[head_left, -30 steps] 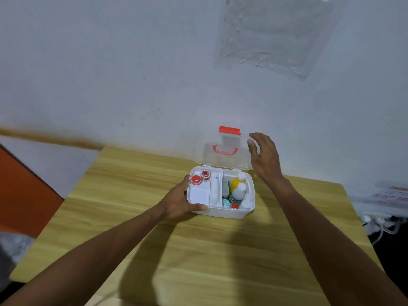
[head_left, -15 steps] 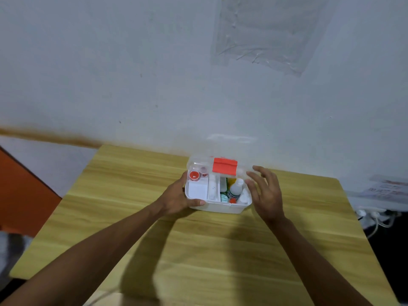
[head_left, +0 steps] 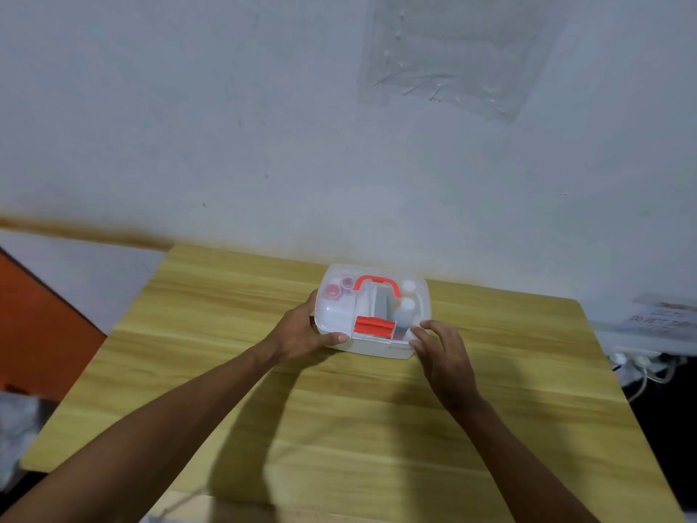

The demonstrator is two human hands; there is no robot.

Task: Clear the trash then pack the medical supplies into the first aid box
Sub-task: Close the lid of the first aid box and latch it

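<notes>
Now lying shut over the first aid box (head_left: pixel 373 313), clear lid (head_left: pixel 377 296) down; left hand (head_left: pixel 301 330) gripping its left end, right hand (head_left: pixel 441 352) touching near-right corner, fingers loosely spread, resting far-centre on worktop (head_left: pixel 339 428).

A wooden table (head_left: pixel 339 428) with pale yellow-brown grain fills the lower half of the frame, its far edge against the wall. Only one thing rests on it: a white first aid box (head_left: pixel 373 315) (translucent lid down, red handle and red latch on top), sitting just above the centre of the frame, near the table's far edge.
</notes>
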